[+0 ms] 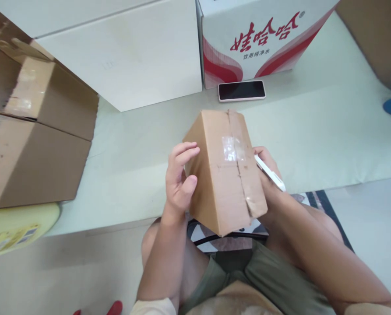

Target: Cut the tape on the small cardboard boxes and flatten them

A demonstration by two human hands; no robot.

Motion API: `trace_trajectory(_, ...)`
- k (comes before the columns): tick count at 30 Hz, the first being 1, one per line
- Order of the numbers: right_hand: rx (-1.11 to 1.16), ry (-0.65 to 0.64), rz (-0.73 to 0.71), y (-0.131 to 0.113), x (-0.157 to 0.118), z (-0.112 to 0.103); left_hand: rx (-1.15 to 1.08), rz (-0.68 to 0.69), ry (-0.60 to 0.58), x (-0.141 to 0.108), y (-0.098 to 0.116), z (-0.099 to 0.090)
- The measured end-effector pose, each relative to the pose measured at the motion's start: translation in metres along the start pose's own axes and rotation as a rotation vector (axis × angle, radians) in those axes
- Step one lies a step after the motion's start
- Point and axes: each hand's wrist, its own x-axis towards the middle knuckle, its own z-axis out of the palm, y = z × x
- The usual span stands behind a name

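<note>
The tan oblong cardboard box (pixel 234 183) is raised between the two hands, over the near edge of the pale green table (pixel 139 148). On its left side, the left hand (pixel 176 186) has thumb and fingers well apart (whether the tips press on the cardboard, I cannot tell). On its right side, the right hand (pixel 268 184) is closed around a slim white tool (pixel 270 173); its fingers are largely hidden.

The box's long axis runs from the person's body outward, the far end leaning slightly left. A taped face is turned up toward the camera, its seam running lengthwise under a patch of clear tape (pixel 230 148); a flap is a little raised at the near end. Its contents are hidden.

Beyond the box lies a dark-screened smartphone with a pale pink edge (pixel 241 90), just in front of a white carton with red lettering (pixel 251 41). Beyond it to the left stands a large plain white carton (pixel 132 61). Farther left are brown cardboard boxes (pixel 47 162) (insides unseen) and a pale yellow container (pixel 24 225).
</note>
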Motion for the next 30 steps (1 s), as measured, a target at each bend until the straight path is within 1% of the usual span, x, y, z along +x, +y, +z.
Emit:
trace_trajectory(1,0.029,0.013,0.028,-0.006,-0.002,0.000,-0.023,0.004,0.003,0.000,0.001,0.000)
trace_trajectory(3,0.042,0.030,0.060,-0.017,-0.004,0.000,-0.019,0.017,-0.027,0.001,0.005,0.000)
trace_trajectory(5,-0.020,0.040,0.043,-0.025,-0.005,-0.001,0.025,0.039,-0.067,0.003,0.010,0.001)
trace_trajectory(7,-0.101,0.039,0.006,-0.029,-0.005,-0.001,0.059,0.064,-0.074,0.005,0.014,0.002)
trace_trajectory(9,-0.164,0.061,-0.050,-0.029,-0.003,-0.002,0.068,0.099,-0.052,0.007,0.016,0.003)
trace_trajectory(11,-0.169,0.132,-0.150,-0.027,0.000,-0.002,0.071,0.139,-0.044,0.009,0.016,0.002)
trace_trajectory(13,-0.092,0.242,-0.263,-0.027,0.005,-0.001,0.080,0.171,-0.049,0.010,0.015,0.002)
trace_trajectory(15,0.015,0.322,-0.345,-0.030,0.010,0.000,0.098,0.186,-0.051,0.011,0.015,0.001)
trace_trajectory(18,0.127,0.367,-0.394,-0.046,0.012,0.002,0.136,0.201,-0.052,0.013,0.017,0.000)
trace_trajectory(21,0.176,0.352,-0.387,-0.068,0.002,0.006,0.180,0.231,-0.090,0.016,0.021,-0.001)
trace_trajectory(24,0.076,0.278,-0.342,-0.083,-0.011,0.010,0.216,0.258,-0.123,0.018,0.027,0.002)
trace_trajectory(27,-0.119,0.188,-0.295,-0.089,-0.018,0.011,0.221,0.225,-0.109,0.018,0.031,0.006)
trace_trajectory(30,-0.248,0.188,-0.323,-0.087,-0.018,0.011,0.205,0.213,-0.104,0.017,0.033,0.010)
